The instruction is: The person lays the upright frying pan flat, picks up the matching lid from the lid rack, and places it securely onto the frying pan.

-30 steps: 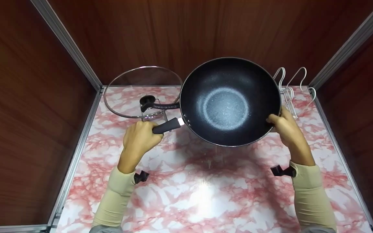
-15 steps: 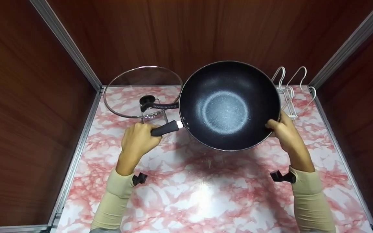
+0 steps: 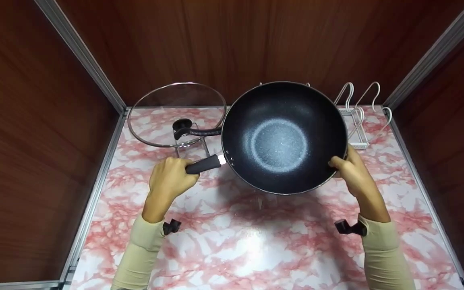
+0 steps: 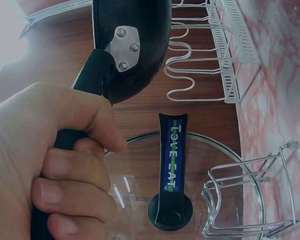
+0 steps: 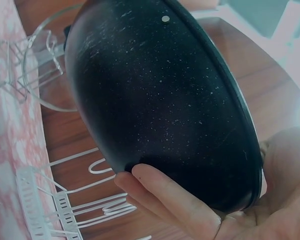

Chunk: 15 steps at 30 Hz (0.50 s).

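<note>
Pan (image 3: 279,145) held over tabletop (image 3: 216,249). Left hand (image 3: 170,177): fingers curled round handle (image 3: 203,164), 8 o'clock; right hand (image 3: 353,171) pinches rim, 4 o'clock, presumably sharing weight. Lid (image 3: 182,124) 9 o'clock; rack (image 3: 357,146) 2 o'clock.

Head view: white rack (image 3: 359,146) partly hidden behind pan (image 3: 284,139). Left wrist view: top edge cuts off pan.
</note>
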Available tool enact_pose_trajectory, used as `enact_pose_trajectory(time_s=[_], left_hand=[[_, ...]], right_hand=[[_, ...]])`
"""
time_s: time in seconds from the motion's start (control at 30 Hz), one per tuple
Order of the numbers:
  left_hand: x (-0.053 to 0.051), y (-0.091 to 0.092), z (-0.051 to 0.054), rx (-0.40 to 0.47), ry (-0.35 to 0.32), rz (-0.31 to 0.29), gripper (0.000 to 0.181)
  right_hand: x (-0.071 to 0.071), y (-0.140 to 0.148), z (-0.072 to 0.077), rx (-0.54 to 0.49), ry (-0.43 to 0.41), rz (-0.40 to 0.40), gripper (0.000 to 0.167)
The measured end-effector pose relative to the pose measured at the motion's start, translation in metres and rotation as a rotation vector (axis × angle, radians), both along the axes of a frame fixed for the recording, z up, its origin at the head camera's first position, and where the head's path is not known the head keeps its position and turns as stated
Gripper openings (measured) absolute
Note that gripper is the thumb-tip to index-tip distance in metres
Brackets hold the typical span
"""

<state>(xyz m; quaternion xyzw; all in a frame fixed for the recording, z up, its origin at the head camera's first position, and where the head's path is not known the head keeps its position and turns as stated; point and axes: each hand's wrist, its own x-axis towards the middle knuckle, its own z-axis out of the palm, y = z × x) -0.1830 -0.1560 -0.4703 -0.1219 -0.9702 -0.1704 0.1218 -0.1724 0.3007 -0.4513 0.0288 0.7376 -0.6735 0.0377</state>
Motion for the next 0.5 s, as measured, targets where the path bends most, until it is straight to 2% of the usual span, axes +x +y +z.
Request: enact_pose_trajectory(time_s=[0.13,0.3,0.5], left_hand=[[0.002,-0.001,-0.002,0.017,0.000,0.003,0.012],[0.005,-0.002,-0.004,0.015,0.007,0.001,0.013],[0.010,-0.003,-0.008,-0.009,-0.007,-0.005,0.013]], right_hand=[[0.004,-0.001,-0.002,-0.012,-0.007,-0.011,0.062],[0.009,-0.003,-0.006,-0.004,-0.001,0.001,0.073],[0.017,-0.004,-0.010,0.032,-0.019,-0.012,0.071]])
